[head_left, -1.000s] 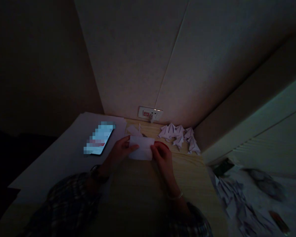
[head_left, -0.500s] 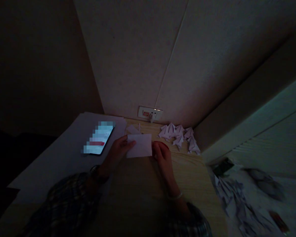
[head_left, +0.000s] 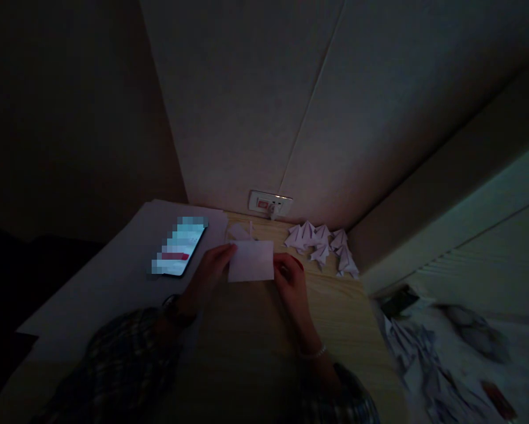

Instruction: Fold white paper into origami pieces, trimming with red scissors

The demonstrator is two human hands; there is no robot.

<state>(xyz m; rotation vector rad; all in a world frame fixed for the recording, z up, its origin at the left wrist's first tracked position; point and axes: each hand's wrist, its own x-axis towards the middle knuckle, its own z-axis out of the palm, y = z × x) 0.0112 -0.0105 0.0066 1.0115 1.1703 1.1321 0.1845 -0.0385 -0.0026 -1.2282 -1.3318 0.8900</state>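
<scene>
Holding a paper (head_left: 250,261) between them, the left hand (head_left: 209,274) pinches its left edge and the right hand (head_left: 290,282) grips the right edge, just above the desk (head_left: 335,306). Phone (head_left: 178,250) sits left, folded papers (head_left: 321,244) right.

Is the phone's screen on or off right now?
On. The phone lies face up on the white sheet left of the left hand, its screen glowing brightly in the dim room.

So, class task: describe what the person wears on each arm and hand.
Both arms wear dark checked sleeves pushed back from the wrists. The left hand has a dark watch at the wrist; the right hand has a thin pale bracelet. The dim light hides finer detail.
</scene>
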